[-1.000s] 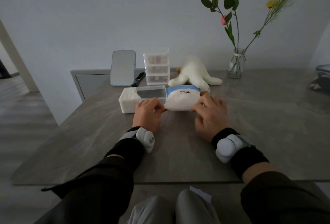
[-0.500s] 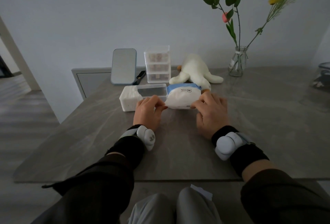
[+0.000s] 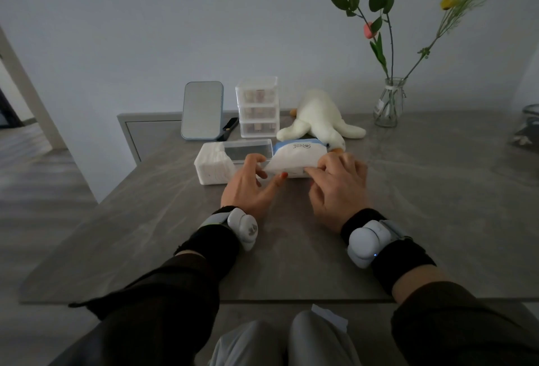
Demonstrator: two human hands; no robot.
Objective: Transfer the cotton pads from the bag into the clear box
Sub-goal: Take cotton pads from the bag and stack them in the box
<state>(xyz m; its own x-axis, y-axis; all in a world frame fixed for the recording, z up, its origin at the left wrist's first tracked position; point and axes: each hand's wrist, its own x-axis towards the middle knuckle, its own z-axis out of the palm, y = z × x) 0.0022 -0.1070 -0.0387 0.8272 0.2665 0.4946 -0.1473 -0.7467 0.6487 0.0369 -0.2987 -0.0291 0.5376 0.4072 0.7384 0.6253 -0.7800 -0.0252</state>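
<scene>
White-and-blue bag [image 3: 294,154] lies touching the clear box [image 3: 248,142], at its 3 o'clock | left hand [image 3: 250,187] and right hand [image 3: 339,187] each pinch its near edge | versus a second ago: left thumb slid inward, bag unmoved | judgement: still opening; no pad drawn yet.

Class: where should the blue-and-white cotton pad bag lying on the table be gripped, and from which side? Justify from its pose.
Grip the bag at its two near corners, from the person's side. It lies long side across; the clear box crowds its left and a plush toy lies behind, so the near edge is free. The left hand and right hand pinch there.
</scene>
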